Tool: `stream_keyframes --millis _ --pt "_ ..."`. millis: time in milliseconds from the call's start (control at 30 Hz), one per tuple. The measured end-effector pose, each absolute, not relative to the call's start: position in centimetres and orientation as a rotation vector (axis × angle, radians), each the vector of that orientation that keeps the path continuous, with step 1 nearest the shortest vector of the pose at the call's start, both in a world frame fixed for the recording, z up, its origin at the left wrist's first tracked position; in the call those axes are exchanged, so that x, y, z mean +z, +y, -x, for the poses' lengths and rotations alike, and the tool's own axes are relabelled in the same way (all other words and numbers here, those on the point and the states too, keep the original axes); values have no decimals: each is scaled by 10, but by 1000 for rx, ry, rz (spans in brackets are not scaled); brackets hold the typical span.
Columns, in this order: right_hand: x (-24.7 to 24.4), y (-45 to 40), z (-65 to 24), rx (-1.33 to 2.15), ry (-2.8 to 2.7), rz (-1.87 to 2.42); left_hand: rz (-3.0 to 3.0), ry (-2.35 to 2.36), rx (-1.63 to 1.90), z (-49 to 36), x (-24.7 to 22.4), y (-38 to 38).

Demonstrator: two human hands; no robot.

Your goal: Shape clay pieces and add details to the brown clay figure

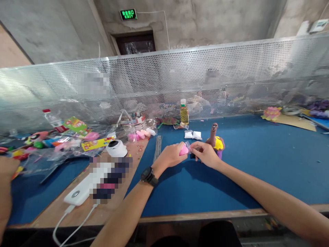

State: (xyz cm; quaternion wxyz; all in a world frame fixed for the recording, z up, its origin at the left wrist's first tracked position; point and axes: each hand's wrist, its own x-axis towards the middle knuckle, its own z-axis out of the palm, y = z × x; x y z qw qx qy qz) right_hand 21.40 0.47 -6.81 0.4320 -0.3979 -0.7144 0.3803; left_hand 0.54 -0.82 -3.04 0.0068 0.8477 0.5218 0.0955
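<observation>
My left hand [172, 156], with a black watch on its wrist, is closed round a small clear bag of pink clay [183, 149]. The fingers of my right hand [205, 154] pinch the clear plastic edge of the same bag from the right. Both hands are above the blue mat [246, 164]. Just behind my right hand stands a clay figure [216, 139] with a long brown neck and a yellow and purple body; its lower part is partly hidden. Two small white packets [192, 134] lie beyond my hands. A small dark object below my right fingers is mostly covered.
A bottle of yellow liquid [184, 113] stands near the perforated metal screen [154, 79]. Left of my hands lie thin wires [157, 147], pink and white clay packs [141, 134], a white camera-like device [117, 148] and a power bank [84, 188]. Another person's arm [6, 185] shows far left.
</observation>
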Motion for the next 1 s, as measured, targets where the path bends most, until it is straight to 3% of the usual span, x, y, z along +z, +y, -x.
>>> stream_keyframes --millis 500,1000 --pt "-64 2 -213 1235 -1787 969 -2694 1588 351 -3 -34 -9" --pt "-64 -4 -210 1179 -1802 844 -2749 1657 307 -15 -33 -16"
